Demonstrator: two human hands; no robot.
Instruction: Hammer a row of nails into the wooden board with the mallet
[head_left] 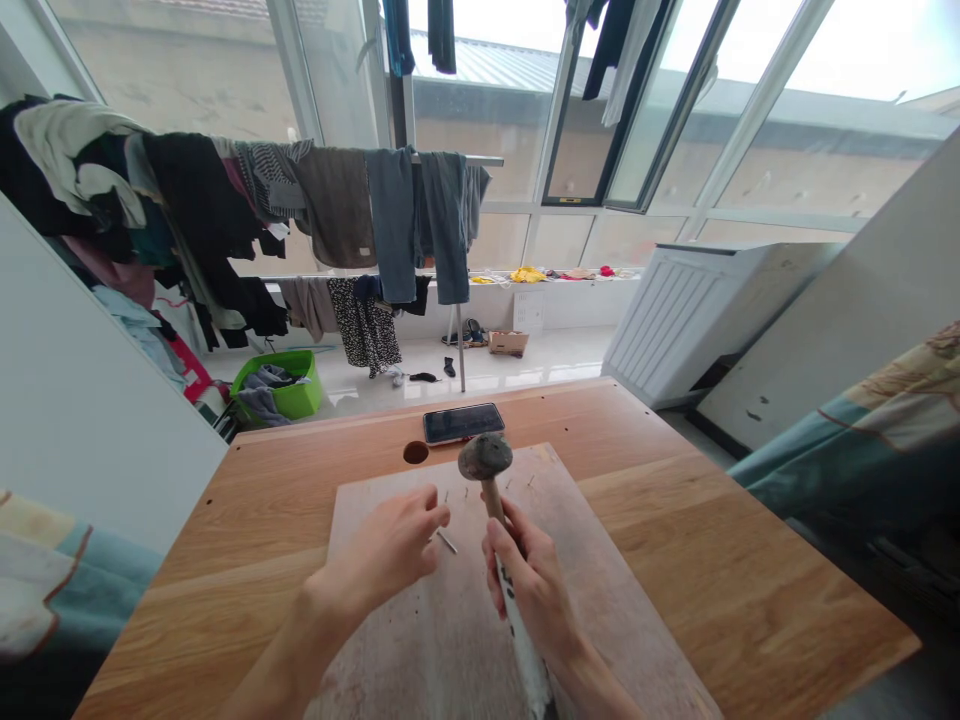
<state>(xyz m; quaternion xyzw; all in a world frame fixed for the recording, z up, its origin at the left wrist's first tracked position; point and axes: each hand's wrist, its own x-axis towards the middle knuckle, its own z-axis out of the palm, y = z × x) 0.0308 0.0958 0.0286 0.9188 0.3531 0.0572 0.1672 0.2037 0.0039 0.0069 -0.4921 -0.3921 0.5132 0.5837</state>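
My right hand (529, 580) grips the wooden handle of a hammer (486, 462), whose dark round head is raised above a worn wooden board (592, 560). My left hand (394, 550) hovers over the board with fingertips pinched on a small nail (448, 541) that lies slanted close to the board. Several other nails (525, 482) stand stuck in the board near its far edge.
The board lies on a wooden table (675, 500) with a round hole (415, 452) and a black phone (463, 422) at its far side. Beyond are a laden clothes rack (360, 210), a green basket (289, 385), a white radiator (690, 310) and windows.
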